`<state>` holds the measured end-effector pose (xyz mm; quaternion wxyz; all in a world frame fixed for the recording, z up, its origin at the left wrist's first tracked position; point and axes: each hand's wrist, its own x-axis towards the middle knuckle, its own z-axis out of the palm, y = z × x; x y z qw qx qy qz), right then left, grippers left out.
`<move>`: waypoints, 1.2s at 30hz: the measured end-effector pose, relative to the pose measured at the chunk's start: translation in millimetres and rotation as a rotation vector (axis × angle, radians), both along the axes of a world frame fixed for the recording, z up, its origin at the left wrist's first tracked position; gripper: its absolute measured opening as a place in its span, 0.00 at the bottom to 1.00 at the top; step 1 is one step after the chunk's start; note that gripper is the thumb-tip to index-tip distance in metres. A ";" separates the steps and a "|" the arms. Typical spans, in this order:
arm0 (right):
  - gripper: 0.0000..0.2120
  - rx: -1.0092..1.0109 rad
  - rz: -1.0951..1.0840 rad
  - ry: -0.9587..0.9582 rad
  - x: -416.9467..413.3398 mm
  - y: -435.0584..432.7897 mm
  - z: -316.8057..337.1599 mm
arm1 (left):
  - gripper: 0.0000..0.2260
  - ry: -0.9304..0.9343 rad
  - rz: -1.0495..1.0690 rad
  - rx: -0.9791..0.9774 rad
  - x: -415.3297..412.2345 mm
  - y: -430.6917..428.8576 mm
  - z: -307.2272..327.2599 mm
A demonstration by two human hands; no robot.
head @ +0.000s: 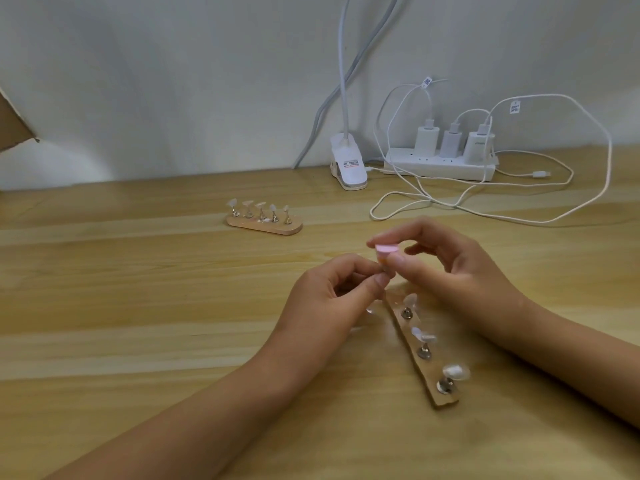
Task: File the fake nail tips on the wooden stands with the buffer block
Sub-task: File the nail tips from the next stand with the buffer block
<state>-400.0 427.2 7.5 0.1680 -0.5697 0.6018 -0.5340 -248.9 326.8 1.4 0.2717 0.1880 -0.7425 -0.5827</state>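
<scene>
Filing step in hand: the right hand (460, 271) pinches the pink buffer block (387, 250) between thumb and forefinger. The block meets the left hand (329, 299), whose thumb and fingertips pinch something small and mostly hidden, judged to be a nail tip, above the far end of the near wooden stand (443, 398). Three tips (455, 370) show on that stand, five on the far stand (277, 229) well apart toward the wall; the next move likely calls for short, light strokes with the tip held steady. Bare desk (138, 306) lies left of the hands, while cables (485, 209) and a power strip (440, 168) crowd the back right.
</scene>
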 end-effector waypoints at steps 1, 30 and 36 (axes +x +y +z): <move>0.09 -0.005 0.002 -0.013 -0.7 0.4 0.7 | 0.03 0.006 0.001 0.004 0.0 -0.3 0.1; 0.07 0.017 -0.040 -0.088 -0.7 0.5 4.1 | 0.03 0.022 0.022 0.028 -0.7 -0.7 1.3; 0.06 0.004 -0.047 -0.063 -0.8 1.3 3.4 | 0.03 0.021 0.027 0.027 -0.6 -1.2 -0.4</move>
